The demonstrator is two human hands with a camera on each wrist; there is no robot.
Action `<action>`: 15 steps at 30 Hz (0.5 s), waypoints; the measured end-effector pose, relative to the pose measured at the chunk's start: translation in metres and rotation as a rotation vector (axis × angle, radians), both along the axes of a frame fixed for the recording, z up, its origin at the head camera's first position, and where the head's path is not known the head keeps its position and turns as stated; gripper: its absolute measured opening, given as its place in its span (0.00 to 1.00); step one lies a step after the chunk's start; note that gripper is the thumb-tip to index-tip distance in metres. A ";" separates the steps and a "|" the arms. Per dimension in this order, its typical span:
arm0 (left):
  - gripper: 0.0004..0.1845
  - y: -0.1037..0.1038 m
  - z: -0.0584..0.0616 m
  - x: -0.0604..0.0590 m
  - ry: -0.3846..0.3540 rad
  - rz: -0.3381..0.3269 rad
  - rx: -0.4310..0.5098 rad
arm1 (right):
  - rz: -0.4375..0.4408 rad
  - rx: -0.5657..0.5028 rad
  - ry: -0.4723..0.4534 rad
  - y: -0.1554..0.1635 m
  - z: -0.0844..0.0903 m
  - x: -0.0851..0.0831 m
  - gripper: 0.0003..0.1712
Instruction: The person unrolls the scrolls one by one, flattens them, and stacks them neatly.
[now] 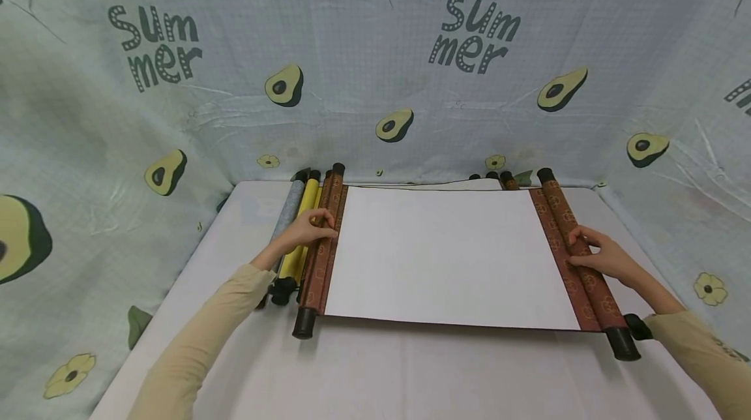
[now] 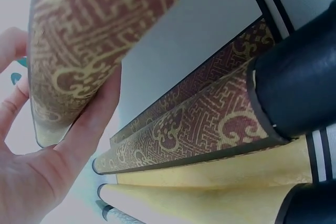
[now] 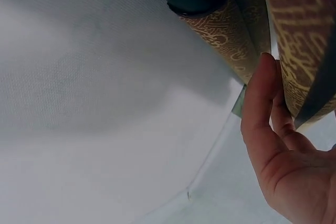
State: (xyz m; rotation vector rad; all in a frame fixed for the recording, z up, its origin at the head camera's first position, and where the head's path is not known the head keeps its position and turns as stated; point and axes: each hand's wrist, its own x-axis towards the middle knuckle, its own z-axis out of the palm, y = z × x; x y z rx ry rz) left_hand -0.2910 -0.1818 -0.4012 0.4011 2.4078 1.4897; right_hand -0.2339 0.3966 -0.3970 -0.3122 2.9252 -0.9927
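A hanging scroll lies spread across the view, its blank white sheet [image 1: 452, 257] framed by red-brown bands with gold pattern. My left hand [image 1: 308, 229] grips its left rod [image 1: 319, 273], thumb and fingers on either side of it. On the far side my right hand [image 1: 607, 257] holds the right rod [image 1: 597, 289] the same way. Black knobs cap both rods. In the left wrist view the held roll [image 2: 89, 40] is raised above another patterned scroll [image 2: 178, 135]. The right wrist view shows my fingers round the held rod [image 3: 302, 40], partly cut off by the frame.
Left of the spread scroll lie a yellow scroll [image 1: 305, 211] and a grey one [image 1: 289, 208]. More rod ends [image 1: 508, 180] show behind the sheet, and a black knob [image 1: 637, 327] sits beside my right wrist. White cloth [image 1: 411, 374] covers the table; an avocado-print curtain [image 1: 340, 35] surrounds it.
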 end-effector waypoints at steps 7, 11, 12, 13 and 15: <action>0.19 -0.009 -0.008 -0.002 0.109 -0.101 0.068 | 0.003 0.009 0.023 0.004 -0.003 0.004 0.18; 0.19 -0.008 -0.002 0.002 0.052 -0.054 0.016 | 0.007 0.001 0.013 0.006 -0.003 0.006 0.19; 0.19 -0.007 -0.001 0.003 0.039 -0.036 -0.002 | 0.005 -0.001 0.004 0.007 -0.002 0.006 0.19; 0.18 -0.006 0.001 0.004 0.033 -0.025 -0.018 | 0.002 -0.002 -0.006 0.007 -0.002 0.006 0.20; 0.17 -0.004 0.007 0.008 0.009 -0.006 -0.028 | -0.010 -0.005 -0.027 0.008 -0.002 0.006 0.21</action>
